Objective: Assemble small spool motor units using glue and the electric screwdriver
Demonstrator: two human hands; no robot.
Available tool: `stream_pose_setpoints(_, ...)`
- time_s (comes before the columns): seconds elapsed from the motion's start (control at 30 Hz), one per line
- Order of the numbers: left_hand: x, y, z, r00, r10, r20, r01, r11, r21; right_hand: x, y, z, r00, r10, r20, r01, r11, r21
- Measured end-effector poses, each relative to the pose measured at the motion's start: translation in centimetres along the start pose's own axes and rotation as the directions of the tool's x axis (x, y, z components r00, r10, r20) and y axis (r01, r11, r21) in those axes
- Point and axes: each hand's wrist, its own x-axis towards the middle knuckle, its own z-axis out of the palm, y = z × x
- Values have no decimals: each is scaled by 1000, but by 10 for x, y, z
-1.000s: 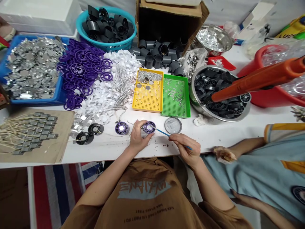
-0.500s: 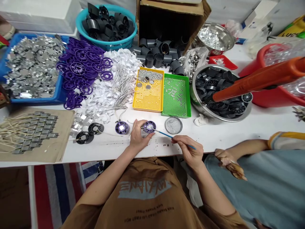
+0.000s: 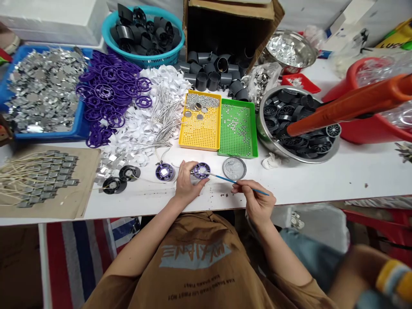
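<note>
On my screen the left hand [image 3: 186, 183] is curled over a small purple plastic wheel [image 3: 201, 170], pinching its ribbed rim between thumb and fingertips. The wheel lies flat on the white worktop [image 3: 322, 180], close to the near edge, with a pale square patch at its hub. The right hand [image 3: 257, 201] is pressed together on a thin blue brush [image 3: 236, 182], held like a pen, its tip resting on the wheel's middle.

Just behind the brush sits a round, shallow tin [image 3: 234, 168] of grey, grainy paste. Beyond that a yellow perforated tray [image 3: 201, 133] and a green one [image 3: 236, 146] stand side by side and touching, both sprinkled with tiny metal bits. A steel bowl [image 3: 291, 157] of black spoked wheels hems in the right side, and a long orange handle [image 3: 347, 105] slants above it.

To the left a second purple wheel [image 3: 164, 172] and two black ones [image 3: 129, 173] lie near, with thin wires trailing between them. Dark crumbs litter the front edge. I see open worktop only to the right of the hands. A blurred sleeve [image 3: 389, 274] of another person shows at the lower right.
</note>
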Motion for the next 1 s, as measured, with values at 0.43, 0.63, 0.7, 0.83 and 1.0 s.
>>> stream_pose_setpoints(0.43, 0, -1, 1, 1000, 14, -6, -14, 1000, 6, -18, 3, 9, 996, -28, -89, 17, 992, -122)
stream_pose_setpoints(0.63, 0, -1, 1, 1000, 10, -3, -10, 1000, -4, -15, 9, 15, 925, 279, -258, -228, 951, 211)
stream_pose_setpoints(0.7, 1, -1, 1, 1000, 16, -8, -16, 1000, 5, -11, 11, 18, 908, 328, -262, -249, 924, 291)
stream_pose_setpoints(0.83, 1, -1, 1, 1000, 10, -4, -10, 1000, 20, -6, 17, 23, 895, 382, -231, -303, 900, 314)
stream_pose_setpoints(1.0, -2, -1, 1, 1000, -18, 14, 18, 1000, 18, -4, 19, 20, 875, 410, -257, -325, 891, 317)
